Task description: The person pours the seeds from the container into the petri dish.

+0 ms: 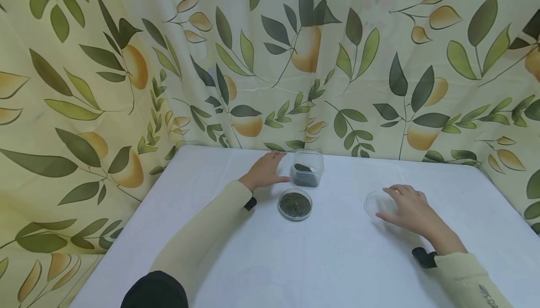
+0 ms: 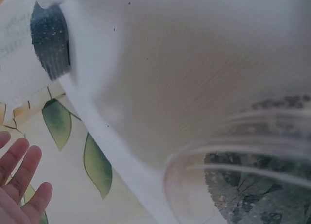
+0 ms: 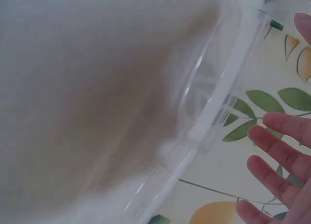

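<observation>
A petri dish (image 1: pixel 295 218) of dark, crumbly material (image 1: pixel 295 204) sits just on the near side of the left thumb, with a clear square tub (image 1: pixel 318 163) beyond it. The left hand (image 1: pixel 266 171) spreads thumb and fingers wide beside that tub; contact cannot be told. The right hand's (image 1: pixel 413 212) thumb and fingers also stand wide apart, with a clear round dish (image 1: pixel 373 203) by their tips; whether they touch is unclear.
</observation>
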`<state>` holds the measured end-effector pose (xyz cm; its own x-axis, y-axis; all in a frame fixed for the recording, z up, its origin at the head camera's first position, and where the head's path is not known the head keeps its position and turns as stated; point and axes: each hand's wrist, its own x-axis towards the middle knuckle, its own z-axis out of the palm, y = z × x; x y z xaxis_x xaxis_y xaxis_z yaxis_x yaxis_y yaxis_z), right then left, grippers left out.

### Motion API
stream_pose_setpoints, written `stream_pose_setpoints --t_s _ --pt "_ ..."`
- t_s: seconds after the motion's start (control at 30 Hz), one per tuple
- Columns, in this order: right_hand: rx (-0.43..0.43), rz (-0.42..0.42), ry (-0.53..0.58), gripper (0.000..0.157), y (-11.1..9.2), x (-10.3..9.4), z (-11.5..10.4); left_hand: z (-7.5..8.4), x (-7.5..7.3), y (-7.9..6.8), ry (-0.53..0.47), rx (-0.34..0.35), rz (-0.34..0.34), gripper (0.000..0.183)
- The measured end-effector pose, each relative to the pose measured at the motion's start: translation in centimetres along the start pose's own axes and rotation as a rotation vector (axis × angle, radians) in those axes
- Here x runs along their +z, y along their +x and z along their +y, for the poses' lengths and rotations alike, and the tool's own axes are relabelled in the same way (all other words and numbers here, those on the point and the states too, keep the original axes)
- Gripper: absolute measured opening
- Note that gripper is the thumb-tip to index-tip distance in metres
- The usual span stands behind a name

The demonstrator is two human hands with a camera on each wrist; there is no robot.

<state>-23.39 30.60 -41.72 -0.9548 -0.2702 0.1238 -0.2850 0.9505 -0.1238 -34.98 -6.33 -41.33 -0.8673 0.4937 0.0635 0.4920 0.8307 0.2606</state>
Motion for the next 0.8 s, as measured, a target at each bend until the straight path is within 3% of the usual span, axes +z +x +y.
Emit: stream_pose_setpoints --t_s 0.47,0.8 --pt "0.038 -0.029 -0.067 0.086 -1.1 0.4 2.1 -0.1 0.3 1.4 0.006 0.019 -0.030 0.095" --pt "0.019 -0.038 -0.109 0.088 -1.5 0.5 2.8 0.2 0.5 2.0 -0.022 0.015 -0.034 0.099"
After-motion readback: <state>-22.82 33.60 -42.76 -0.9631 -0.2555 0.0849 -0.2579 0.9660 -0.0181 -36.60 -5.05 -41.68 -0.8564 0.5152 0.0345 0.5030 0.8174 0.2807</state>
